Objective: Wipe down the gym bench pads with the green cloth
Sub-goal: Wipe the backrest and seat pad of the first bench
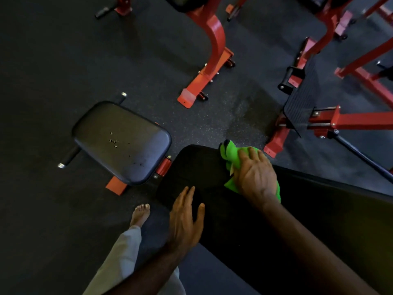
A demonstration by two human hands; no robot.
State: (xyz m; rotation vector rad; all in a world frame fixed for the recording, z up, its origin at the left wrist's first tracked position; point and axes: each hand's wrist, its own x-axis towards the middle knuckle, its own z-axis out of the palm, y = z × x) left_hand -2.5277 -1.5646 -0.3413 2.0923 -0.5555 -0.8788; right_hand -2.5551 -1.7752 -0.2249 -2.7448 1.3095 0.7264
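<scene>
While our right hand (256, 177) presses the green cloth (230, 160) flat, fingers extended and close together, against the far end of the long black pad (244, 226), our left hand (184, 218) rests on the pad's near edge, fingers straight, thumb spread. Left-hand contact appears light. A separate seat pad (122, 141) stands to the left.

Pretty dim in here, corners fall off almost black. Soft sheen on the seat pad (122, 141) left of the hands, wide-angle bend at the edges, right hand (256, 176) slightly motion-blurred.
</scene>
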